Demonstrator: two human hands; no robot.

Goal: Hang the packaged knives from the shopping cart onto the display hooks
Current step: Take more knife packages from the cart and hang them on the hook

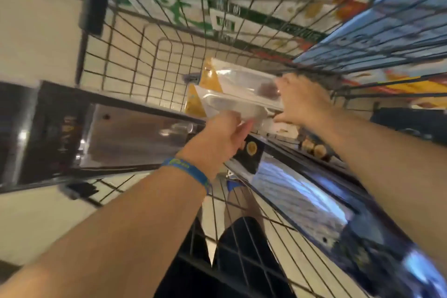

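Two packs: clear plastic knife packages with yellow card backing, a far package (242, 77) and a near package (227, 101). They overlap inside the grey wire shopping cart (145, 72), over its mesh floor.
Long axis: both run roughly left-right across the cart, with the yellow ends to the left and the clear ends towards the hands.
Left hand (221, 139): the one with the blue wristband (186, 169). It comes in from below and pinches the near package's clear end.
Right hand (303, 101): it's at the right ends of both packs, fingers up top and thumb underneath. Too blurry to tell if it has actually clamped.
Nearer: honestly both hands are right there.
Room: wire walls all round and a shiny metal flap (135, 133) on the near side, so I'd guess straight up is the way out.
Hooks: not in view.
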